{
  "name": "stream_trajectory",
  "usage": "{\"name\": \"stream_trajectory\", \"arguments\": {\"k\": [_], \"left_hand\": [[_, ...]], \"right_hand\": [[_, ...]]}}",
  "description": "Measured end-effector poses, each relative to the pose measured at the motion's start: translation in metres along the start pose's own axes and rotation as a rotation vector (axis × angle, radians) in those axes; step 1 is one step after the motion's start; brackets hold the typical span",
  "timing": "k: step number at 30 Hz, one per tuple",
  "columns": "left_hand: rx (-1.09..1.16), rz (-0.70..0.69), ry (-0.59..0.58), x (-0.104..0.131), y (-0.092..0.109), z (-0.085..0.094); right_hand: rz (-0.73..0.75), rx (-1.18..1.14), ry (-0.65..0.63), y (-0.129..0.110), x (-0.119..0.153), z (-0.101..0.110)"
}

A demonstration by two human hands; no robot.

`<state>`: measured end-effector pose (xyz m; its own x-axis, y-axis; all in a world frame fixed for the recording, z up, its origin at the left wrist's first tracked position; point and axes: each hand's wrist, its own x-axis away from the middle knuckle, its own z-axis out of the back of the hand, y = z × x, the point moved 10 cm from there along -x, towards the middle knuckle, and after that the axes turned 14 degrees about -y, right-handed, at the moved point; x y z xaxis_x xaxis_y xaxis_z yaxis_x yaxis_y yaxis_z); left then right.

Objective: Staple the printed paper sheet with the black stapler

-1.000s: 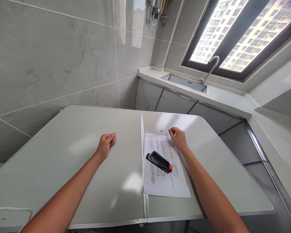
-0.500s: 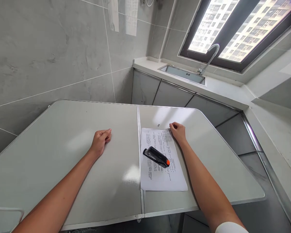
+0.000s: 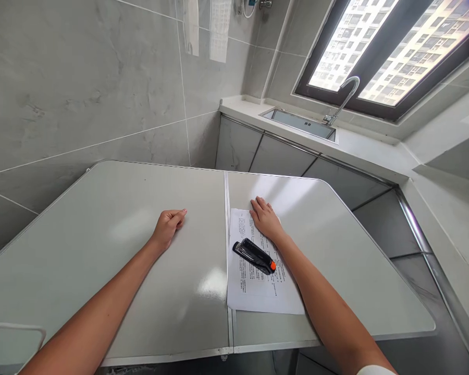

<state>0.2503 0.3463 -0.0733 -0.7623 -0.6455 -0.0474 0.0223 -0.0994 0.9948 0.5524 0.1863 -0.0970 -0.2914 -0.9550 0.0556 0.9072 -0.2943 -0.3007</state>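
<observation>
A black stapler (image 3: 254, 256) with an orange end lies on a printed sheet of paper (image 3: 266, 303). My right hand (image 3: 266, 219) is open and palm down, its fingers spread over the paper's far edge and onto the tabletop beyond. That hand covers the sheet's upper right part. To the left of the table's seam, my left hand (image 3: 169, 228) rests on the table as a loose fist, apart from the paper. No object shows in its curled fingers.
The pale folding table (image 3: 187, 312) has a metal seam (image 3: 227, 229) down its middle. Behind it are a counter with a sink (image 3: 297, 124), a faucet (image 3: 346, 96) and a window (image 3: 359, 57). A grey tiled wall (image 3: 82, 78) stands at left.
My right hand has moved left from the paper's right edge, opened from a closed shape and flattened over the spot where small dark bits lay. My left hand stays closed. The view has shifted slightly.
</observation>
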Motion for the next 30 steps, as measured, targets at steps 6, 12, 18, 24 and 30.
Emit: {"name": "stream_trajectory", "arguments": {"k": [6,12,18,24,30], "left_hand": [[-0.008,0.014,0.011,-0.001,-0.003,0.001],[-0.007,0.014,0.002,0.0,0.0,-0.001],[-0.009,0.02,0.006,0.001,-0.001,-0.002],[-0.004,-0.047,0.106,0.004,0.004,0.008],[-0.121,-0.08,0.262,0.009,0.013,0.036]], "right_hand": [[0.124,-0.053,-0.062,-0.024,0.004,-0.008],[0.269,-0.104,-0.105,-0.072,0.012,-0.011],[0.394,-0.155,-0.127,-0.13,0.014,-0.017],[0.363,-0.078,-0.158,-0.176,-0.011,-0.042],[0.169,-0.084,-0.125,-0.205,-0.047,-0.058]]}}
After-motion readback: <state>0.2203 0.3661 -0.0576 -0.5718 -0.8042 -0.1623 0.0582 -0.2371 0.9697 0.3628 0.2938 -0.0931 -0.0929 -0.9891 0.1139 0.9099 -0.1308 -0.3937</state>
